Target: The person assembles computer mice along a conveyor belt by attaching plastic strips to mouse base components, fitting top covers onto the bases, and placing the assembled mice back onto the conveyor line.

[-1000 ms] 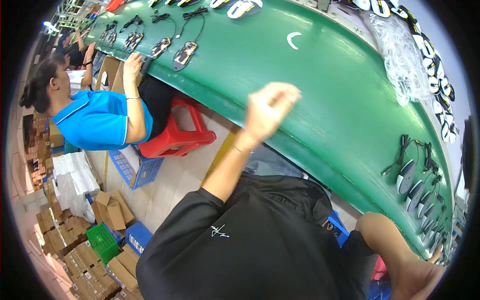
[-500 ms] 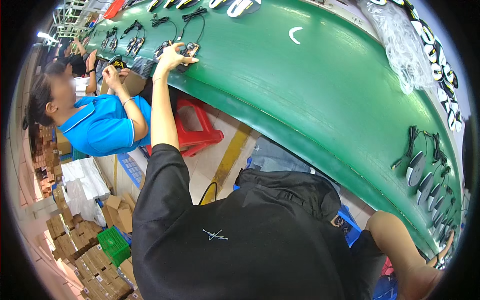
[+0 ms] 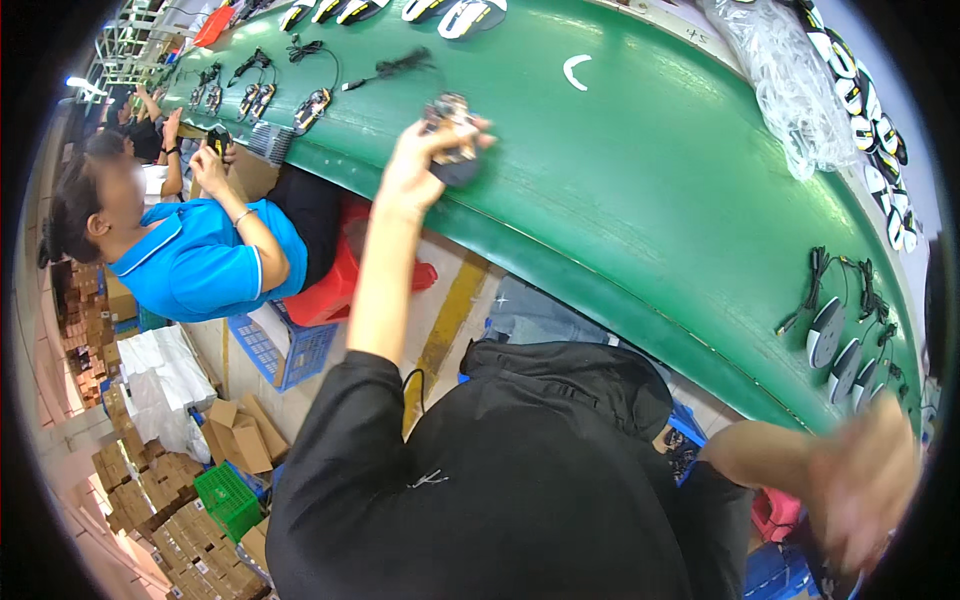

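My left hand (image 3: 412, 165) is closed around an open computer mouse base (image 3: 455, 140) with its circuit board bare, held above the green belt. Hand and part are slightly blurred. The mouse's dark cable (image 3: 400, 64) trails to the left over the belt. My right hand (image 3: 865, 485) is at the lower right, beside the belt's near edge, and motion smears its fingers, so I cannot tell what they hold. Close to it, several grey-and-black mice (image 3: 826, 332) with cables lie on the belt. Another open mouse base (image 3: 312, 110) rests to the left of my left hand.
A white curved piece (image 3: 575, 72) lies on the green belt (image 3: 640, 190). White-and-black mouse shells (image 3: 472, 17) line the far side, near a clear plastic bag (image 3: 785, 100). A co-worker in a blue shirt (image 3: 205, 255) works at left, by a red stool (image 3: 345, 285) and cartons (image 3: 240, 435).
My left hand has picked up the mouse base and moved right with it, drawing the cable along. My right hand has risen toward the belt's near edge.
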Available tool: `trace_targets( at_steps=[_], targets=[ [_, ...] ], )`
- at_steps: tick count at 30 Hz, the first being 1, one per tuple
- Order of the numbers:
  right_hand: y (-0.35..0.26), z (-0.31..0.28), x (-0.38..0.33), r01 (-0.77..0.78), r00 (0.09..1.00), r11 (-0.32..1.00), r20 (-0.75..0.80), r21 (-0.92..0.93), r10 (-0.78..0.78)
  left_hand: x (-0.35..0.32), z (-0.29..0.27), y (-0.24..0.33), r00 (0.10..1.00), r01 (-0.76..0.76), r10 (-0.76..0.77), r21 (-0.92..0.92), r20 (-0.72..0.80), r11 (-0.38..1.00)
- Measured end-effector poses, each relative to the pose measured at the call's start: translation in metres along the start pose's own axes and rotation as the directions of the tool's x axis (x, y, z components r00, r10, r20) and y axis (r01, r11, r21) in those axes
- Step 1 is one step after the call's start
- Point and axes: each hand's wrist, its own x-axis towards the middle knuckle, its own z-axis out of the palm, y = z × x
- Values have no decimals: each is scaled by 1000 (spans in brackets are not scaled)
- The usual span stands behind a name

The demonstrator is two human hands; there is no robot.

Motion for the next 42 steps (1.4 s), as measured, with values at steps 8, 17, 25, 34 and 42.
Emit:
trace_targets(
  at_steps=[8, 17, 25, 34, 42],
  targets=[
    [160, 73, -82, -783, 613, 416, -466, -462, 637, -77, 126, -66, 979, 64, 6, -337, 203, 939],
    [162, 66, -93, -656, 719, 430, -338, -621, 608, -82, 136, -72, 951, 240, -101, -491, 293, 838],
    [181, 92, -107, -769, 626, 414, -442, -488, 642, -77, 147, -84, 996, -62, 43, -252, -83, 966],
    [279, 37, -36, -684, 631, 166, -461, -711, 624, -72, 123, -80, 969, -169, 100, -311, -224, 935],
    [351, -13, -39, -69, 836, -95, -109, -993, 538, -76, 114, -70, 997, -72, 55, -450, -51, 890]
  ],
)
